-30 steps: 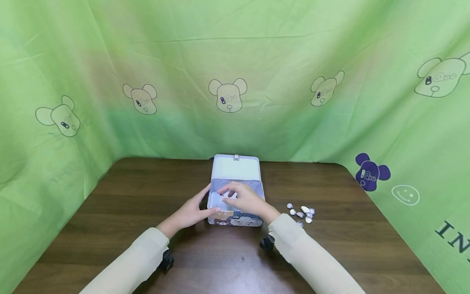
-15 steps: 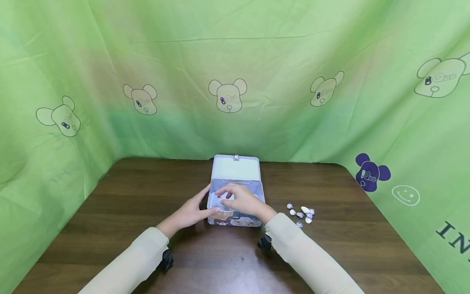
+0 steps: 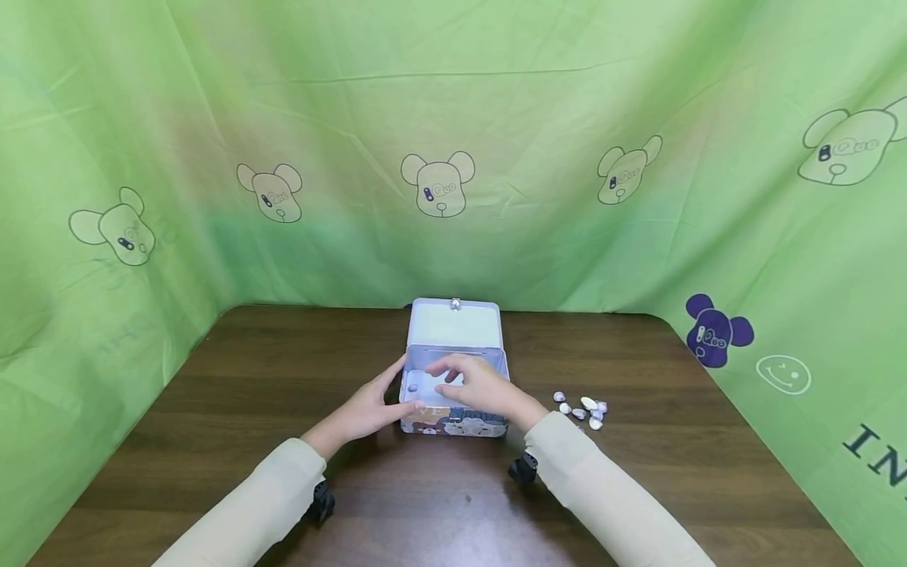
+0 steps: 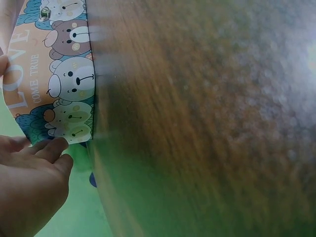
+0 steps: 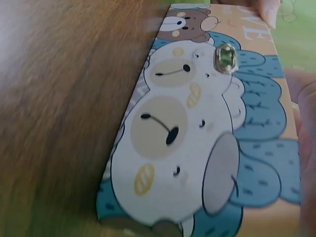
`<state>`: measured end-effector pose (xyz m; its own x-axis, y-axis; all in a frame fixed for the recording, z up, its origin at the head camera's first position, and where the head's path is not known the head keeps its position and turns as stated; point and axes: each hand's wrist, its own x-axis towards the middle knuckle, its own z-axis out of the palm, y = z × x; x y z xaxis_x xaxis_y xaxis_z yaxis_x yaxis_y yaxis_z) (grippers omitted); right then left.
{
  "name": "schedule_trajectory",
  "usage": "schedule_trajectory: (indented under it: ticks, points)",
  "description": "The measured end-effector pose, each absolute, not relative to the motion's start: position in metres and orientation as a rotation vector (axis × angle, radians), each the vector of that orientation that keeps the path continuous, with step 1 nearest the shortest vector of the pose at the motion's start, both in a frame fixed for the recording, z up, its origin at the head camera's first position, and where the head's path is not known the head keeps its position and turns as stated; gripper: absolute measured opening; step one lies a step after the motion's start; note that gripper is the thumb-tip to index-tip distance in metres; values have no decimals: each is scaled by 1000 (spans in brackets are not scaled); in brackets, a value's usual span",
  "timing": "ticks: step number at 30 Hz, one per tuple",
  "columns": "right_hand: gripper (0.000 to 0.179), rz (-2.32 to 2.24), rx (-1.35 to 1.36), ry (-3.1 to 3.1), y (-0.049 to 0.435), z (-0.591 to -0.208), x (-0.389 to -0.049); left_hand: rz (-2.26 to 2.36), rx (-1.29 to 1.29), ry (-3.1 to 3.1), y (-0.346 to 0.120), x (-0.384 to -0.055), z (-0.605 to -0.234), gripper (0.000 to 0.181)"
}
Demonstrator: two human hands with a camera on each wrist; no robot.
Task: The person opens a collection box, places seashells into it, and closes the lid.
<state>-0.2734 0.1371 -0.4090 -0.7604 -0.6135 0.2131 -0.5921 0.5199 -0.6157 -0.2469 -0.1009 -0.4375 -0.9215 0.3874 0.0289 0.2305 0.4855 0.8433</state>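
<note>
A tin box (image 3: 453, 423) with a bear print stands on the table, its white-lined lid (image 3: 455, 324) raised at the back. My left hand (image 3: 368, 405) holds the box's left front corner, thumb at the front rim and fingers along the side. Over the opening is my right hand (image 3: 475, 386), bent fingers apart from the thumb with nothing seen between them. One small rounded shell-like piece (image 3: 413, 387) lies inside at the left; the right hand hides part of the interior. The left wrist view shows the left fingers (image 4: 52, 150) at the box's end.
Several small purple-and-white shell-like pieces (image 3: 589, 404) lie loose right of the box, close to the right sleeve (image 3: 567, 449), which partly covers one. The brown wooden table (image 3: 283, 354) ends at a green printed curtain (image 3: 340, 260) behind and at both sides.
My right hand went slightly left and down, then back right. The small piece near its fingertips half a second ago now lies apart from them in the box. The left hand stays put.
</note>
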Motion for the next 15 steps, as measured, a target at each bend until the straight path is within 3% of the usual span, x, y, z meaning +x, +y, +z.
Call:
schedule_trajectory:
  ticks: [15]
  points:
    - [27, -1063, -1100, 2739, 165, -403, -264, 1400, 535, 2580, -100, -245, -435, 90]
